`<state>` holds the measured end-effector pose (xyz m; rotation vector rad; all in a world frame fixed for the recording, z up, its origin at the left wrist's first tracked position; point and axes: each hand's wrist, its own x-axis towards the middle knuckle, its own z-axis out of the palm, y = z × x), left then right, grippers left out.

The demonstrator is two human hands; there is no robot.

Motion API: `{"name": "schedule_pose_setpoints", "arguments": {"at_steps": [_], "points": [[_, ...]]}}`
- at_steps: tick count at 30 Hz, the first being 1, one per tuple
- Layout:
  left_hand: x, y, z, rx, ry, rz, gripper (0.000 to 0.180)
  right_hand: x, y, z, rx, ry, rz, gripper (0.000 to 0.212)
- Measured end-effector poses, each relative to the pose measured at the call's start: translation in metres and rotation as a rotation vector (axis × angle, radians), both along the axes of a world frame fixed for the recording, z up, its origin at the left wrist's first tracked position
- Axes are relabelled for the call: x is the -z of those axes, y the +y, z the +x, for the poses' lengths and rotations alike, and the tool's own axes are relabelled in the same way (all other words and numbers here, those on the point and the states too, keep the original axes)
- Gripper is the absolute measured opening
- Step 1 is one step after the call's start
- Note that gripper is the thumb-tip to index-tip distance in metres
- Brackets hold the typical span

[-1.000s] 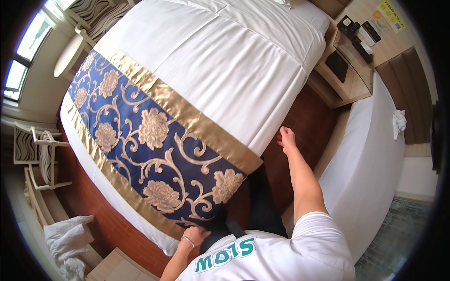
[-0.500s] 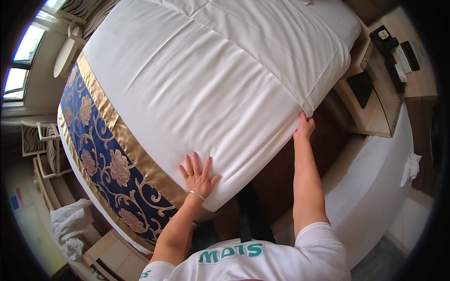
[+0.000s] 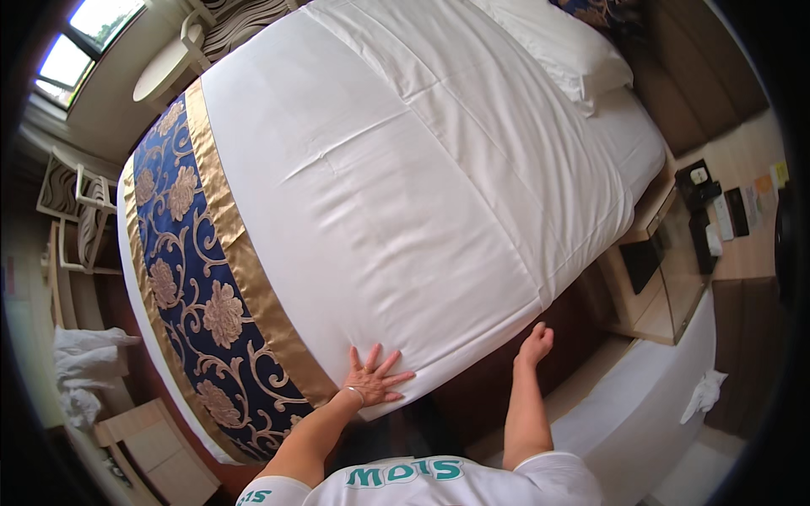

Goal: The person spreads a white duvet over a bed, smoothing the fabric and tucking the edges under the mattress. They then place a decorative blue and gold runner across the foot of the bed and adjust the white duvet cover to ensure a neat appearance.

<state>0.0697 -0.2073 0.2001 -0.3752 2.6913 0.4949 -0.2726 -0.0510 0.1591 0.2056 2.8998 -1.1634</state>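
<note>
A white duvet (image 3: 337, 228) covers the bed, with faint wrinkles across its middle and a folded-back band toward the pillow. My left hand (image 3: 373, 377) lies flat on it near the close edge, fingers spread, a bracelet at the wrist. Just off the duvet's edge is my right hand (image 3: 534, 344), its fingers curled closed, and no cloth shows in them. Across the foot of the bed lies a blue bed runner (image 3: 224, 312) with flower patterns and gold borders, to the left of my left hand.
A white pillow (image 3: 557, 51) rests at the far right by the brown headboard (image 3: 700, 59). The nightstand (image 3: 666, 278) has a glass side and small items on top. Another white-covered bed (image 3: 624, 413) stands at the right. Chairs (image 3: 89, 211) and a bundled white cloth (image 3: 84, 371) are at the left.
My right hand has let go of the duvet's edge and drawn slightly away from it. My left hand stays spread on the duvet. The view has shifted, showing the pillow.
</note>
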Motion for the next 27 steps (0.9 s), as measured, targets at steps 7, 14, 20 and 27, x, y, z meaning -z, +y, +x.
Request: {"name": "schedule_pose_setpoints", "arguments": {"at_steps": [7, 14, 20, 27], "points": [[0.018, -0.001, 0.005, -0.009, 0.207, -0.062, 0.062, -0.092, -0.175, 0.016, -1.147, 0.531, 0.329, 0.047], [0.004, -0.001, 0.015, -0.024, 0.084, 0.082, 0.059, -0.023, 0.016, 0.066, -0.762, -0.362, 0.911, 0.056], [-0.067, -0.014, 0.027, -0.055, -0.001, 0.057, 0.053, -0.076, -0.007, 0.115, -0.809, 0.298, 0.301, 0.049], [-0.066, 0.066, 0.258, -0.303, 0.201, 0.010, 0.058, -0.086, 0.003, 0.298, -1.220, -0.039, 0.728, 0.059]]}}
